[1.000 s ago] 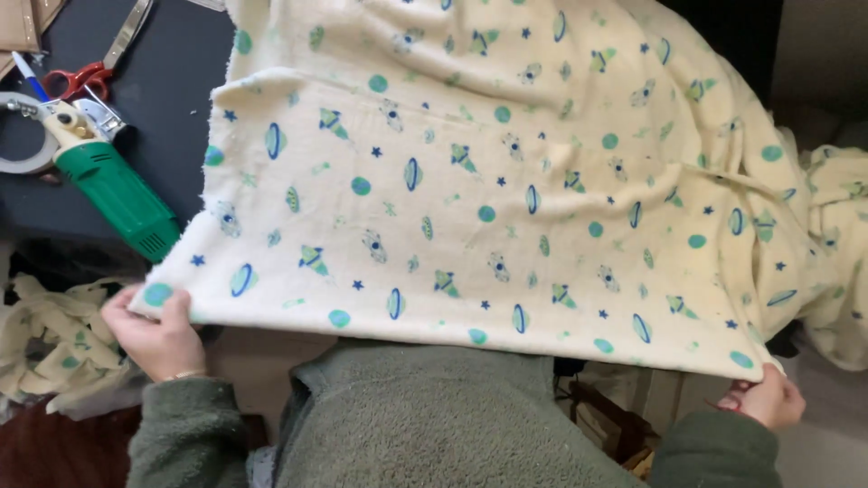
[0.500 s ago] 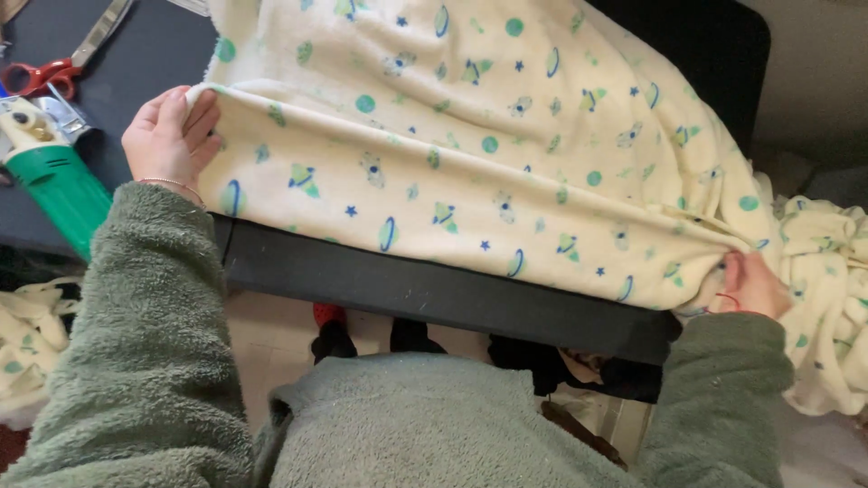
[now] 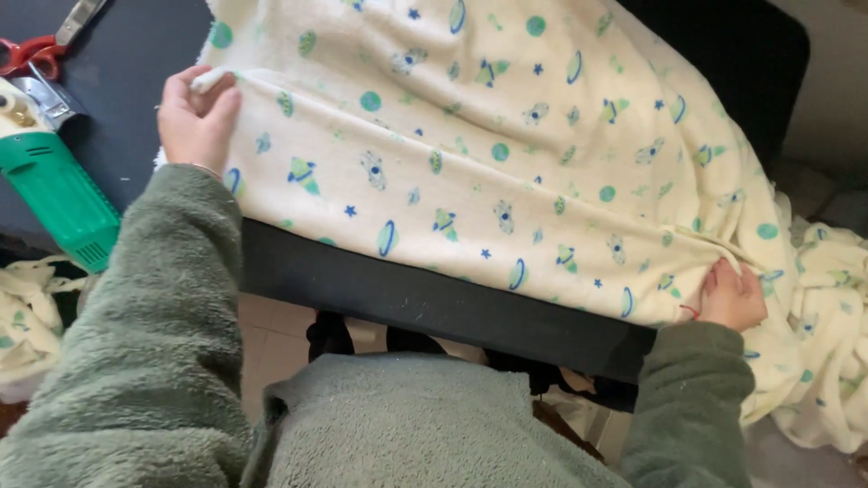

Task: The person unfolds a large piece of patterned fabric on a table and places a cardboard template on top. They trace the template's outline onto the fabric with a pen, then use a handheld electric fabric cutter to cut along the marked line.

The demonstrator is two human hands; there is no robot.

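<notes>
The left hand (image 3: 194,117), in the upper left of the frame, is pinching a corner of the cream flannel fabric (image 3: 506,172) between thumb and curled fingers, with a small white roll of the edge showing at the fingertips. The right hand (image 3: 731,296), at the right of the frame, is gripping the opposite stretch of the same edge, its fingers closed into the cloth where creases are gathering. Both forearms are wearing fuzzy green fleece sleeves (image 3: 136,343).

The fabric, printed with small planets, rockets and stars in blue and green, is lying spread over the dark counter (image 3: 434,303), covering most of the middle and top of the frame; its lower edge is sitting just inside the counter's near rim, and more of it is spilling off the right side in a loose heap at the lower right.

Judging from the pull lines near the right hand, handling this well is calling for even tension between the two grips, so the edge is running straight and the nap is lying flat without puckers; the hanging weight at the right looks likely to drag the cloth sideways unless it is eased up.

At the far left a green-bodied power tool (image 3: 54,190) is resting on the counter, with red-handled scissors (image 3: 36,52) above it, both just beside the left hand but apart from the cloth
</notes>
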